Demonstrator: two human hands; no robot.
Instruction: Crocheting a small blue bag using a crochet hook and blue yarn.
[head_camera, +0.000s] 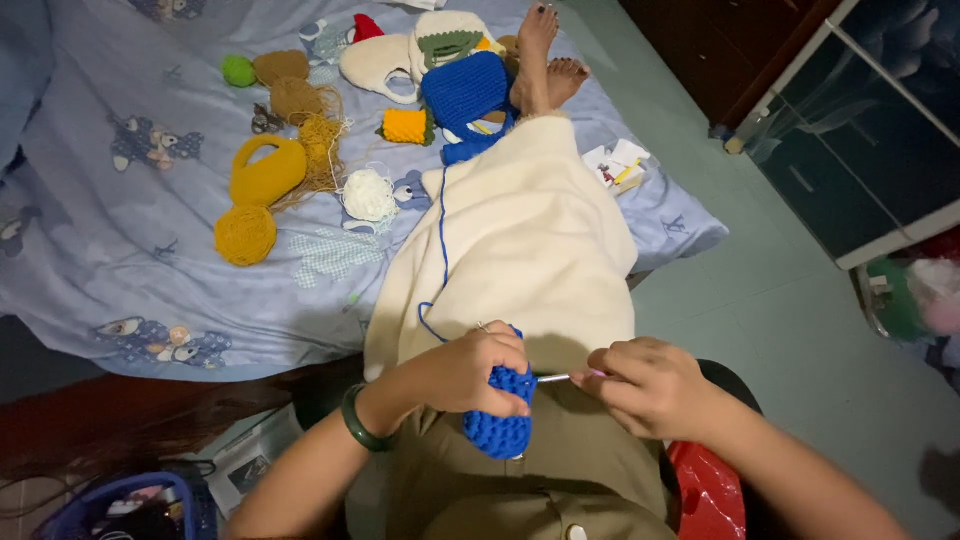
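Note:
My left hand (470, 370) grips a small blue crocheted piece (502, 425) over my lap. My right hand (645, 385) pinches a thin crochet hook (558, 378) whose tip points into the piece. A strand of blue yarn (442, 240) runs from the piece up across my cream-covered legs (530, 240) toward a blue crocheted bag (465, 90) on the bed. A dark green bangle (357, 420) sits on my left wrist.
On the blue bedsheet (130, 220) lie a yellow yarn ball (245, 235), a yellow crocheted bag (268, 170), white yarn (369, 194), brown pieces, a green ball (238, 70) and cream bags. A basket (120, 505) stands lower left; a dark cabinet (860, 130) at right.

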